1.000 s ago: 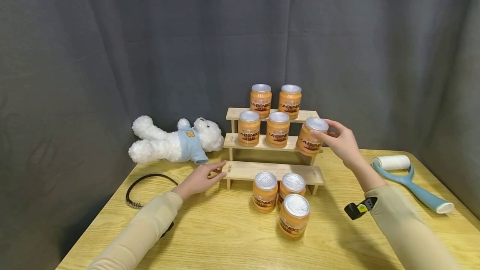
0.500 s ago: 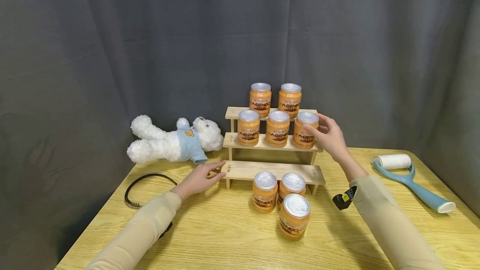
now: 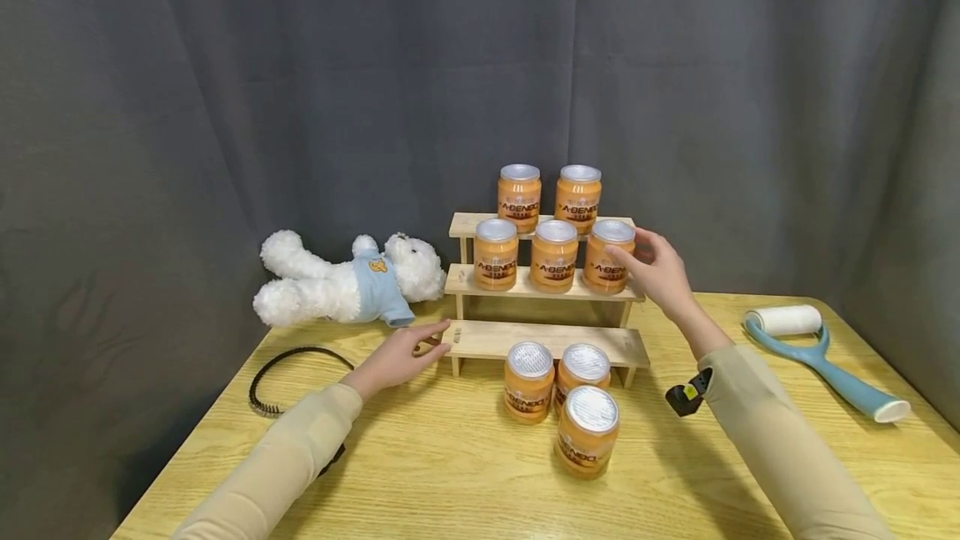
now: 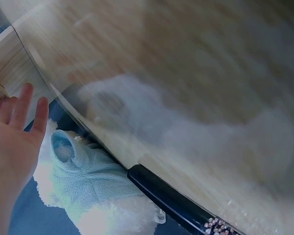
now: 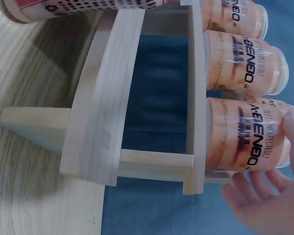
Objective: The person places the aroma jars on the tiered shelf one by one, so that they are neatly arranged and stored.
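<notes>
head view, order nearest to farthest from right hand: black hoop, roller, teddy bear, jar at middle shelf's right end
From the right hand:
1. Jar: gripped, right end of middle shelf
2. Roller: off to the right
3. Teddy bear: lying on the left
4. Black hoop: left, in front of the bear

Wood-grain worktop before me. Toward the back: three-tier wooden stand. Top tier carries two upright orange jars; middle tier, three jars. On the worktop in front of the stand, nearer me: three more jars, close together. My left: white plush bear lying down, black hoop nearer me. My right: blue-handled white roller.
</notes>
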`<state>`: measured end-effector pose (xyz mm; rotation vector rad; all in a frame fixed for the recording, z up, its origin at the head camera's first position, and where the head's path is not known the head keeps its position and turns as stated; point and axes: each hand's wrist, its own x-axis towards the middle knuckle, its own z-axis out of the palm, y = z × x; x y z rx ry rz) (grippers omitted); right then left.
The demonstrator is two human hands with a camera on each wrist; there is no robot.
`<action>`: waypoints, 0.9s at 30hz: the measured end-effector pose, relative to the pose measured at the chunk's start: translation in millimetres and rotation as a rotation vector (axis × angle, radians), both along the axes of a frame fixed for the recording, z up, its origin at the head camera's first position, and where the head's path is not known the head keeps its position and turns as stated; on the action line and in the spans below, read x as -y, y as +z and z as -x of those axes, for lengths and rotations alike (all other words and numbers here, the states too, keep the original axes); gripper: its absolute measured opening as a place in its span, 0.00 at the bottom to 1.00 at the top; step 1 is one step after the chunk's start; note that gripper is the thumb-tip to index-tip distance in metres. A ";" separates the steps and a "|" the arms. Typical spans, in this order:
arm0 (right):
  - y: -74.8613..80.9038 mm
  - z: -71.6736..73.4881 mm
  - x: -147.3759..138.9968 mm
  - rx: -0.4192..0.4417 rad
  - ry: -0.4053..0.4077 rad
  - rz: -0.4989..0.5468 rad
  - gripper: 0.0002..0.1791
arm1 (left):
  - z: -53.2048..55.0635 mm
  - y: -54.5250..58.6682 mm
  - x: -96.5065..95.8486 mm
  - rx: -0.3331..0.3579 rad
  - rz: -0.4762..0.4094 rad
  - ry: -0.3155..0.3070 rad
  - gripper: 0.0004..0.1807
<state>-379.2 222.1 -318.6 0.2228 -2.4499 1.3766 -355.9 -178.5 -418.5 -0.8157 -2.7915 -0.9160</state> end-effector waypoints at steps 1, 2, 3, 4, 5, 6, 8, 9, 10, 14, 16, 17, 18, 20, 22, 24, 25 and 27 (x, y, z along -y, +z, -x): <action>-0.3 -1.5 -1.2 0.011 -0.001 0.002 0.46 | -0.1 -0.2 -0.3 0.001 0.001 -0.003 0.30; -0.7 -3.3 -2.3 0.021 -0.004 0.001 0.46 | -0.4 -0.2 -0.5 0.002 0.000 -0.004 0.30; -1.3 -5.3 -3.5 0.030 -0.005 0.003 0.47 | -0.8 -0.2 -0.8 0.002 -0.002 -0.004 0.30; -1.9 -7.6 -4.8 0.038 -0.006 0.004 0.47 | -1.0 -0.2 -1.0 0.003 -0.005 -0.004 0.30; -2.8 -9.9 -6.1 0.043 -0.006 0.004 0.47 | -1.2 -0.1 -1.1 0.004 -0.007 -0.003 0.30; -3.7 -12.4 -7.5 0.047 -0.005 0.004 0.46 | -1.3 -0.1 -1.1 0.006 -0.011 -0.003 0.30; -5.6 -18.0 -10.2 0.049 0.000 -0.001 0.45 | -1.4 -0.1 -1.0 0.008 -0.014 0.001 0.30; -6.7 -21.0 -11.6 0.048 0.007 -0.001 0.44 | -1.4 -0.1 -1.0 0.009 -0.017 0.001 0.30; -7.5 -24.3 -12.7 0.047 0.013 -0.005 0.43 | -1.3 -0.2 -0.7 0.008 -0.015 0.004 0.30; -11.7 -38.5 -17.2 0.028 0.045 -0.028 0.39 | -0.7 -1.0 -0.3 0.004 -0.013 0.006 0.30; -14.0 -46.9 -18.6 0.006 0.064 -0.045 0.36 | -0.5 -1.6 -0.2 0.001 -0.012 0.003 0.30; -15.6 -51.5 -19.2 -0.004 0.074 -0.054 0.35 | -0.6 -1.5 -0.3 0.001 -0.017 -0.002 0.30; -17.4 -56.2 -19.6 -0.012 0.082 -0.062 0.34 | -0.6 -1.5 -0.4 0.002 -0.018 -0.005 0.30; -21.6 -65.8 -19.7 -0.025 0.099 -0.076 0.32 | -1.0 -1.0 -0.5 0.005 -0.024 -0.014 0.30; -26.5 -75.3 -19.0 -0.028 0.123 -0.081 0.30 | -1.3 -0.4 -0.6 0.013 -0.027 -0.015 0.30; -31.4 -84.8 -17.3 -0.017 0.143 -0.084 0.29 | -1.2 -0.2 -0.3 0.021 -0.022 -0.007 0.30; -33.5 -89.4 -16.1 -0.011 0.154 -0.083 0.29 | -1.2 0.0 -0.3 0.025 -0.024 -0.005 0.30; -37.4 -98.1 -13.2 0.002 0.174 -0.074 0.28 | -0.8 0.2 -0.2 0.028 -0.021 0.004 0.30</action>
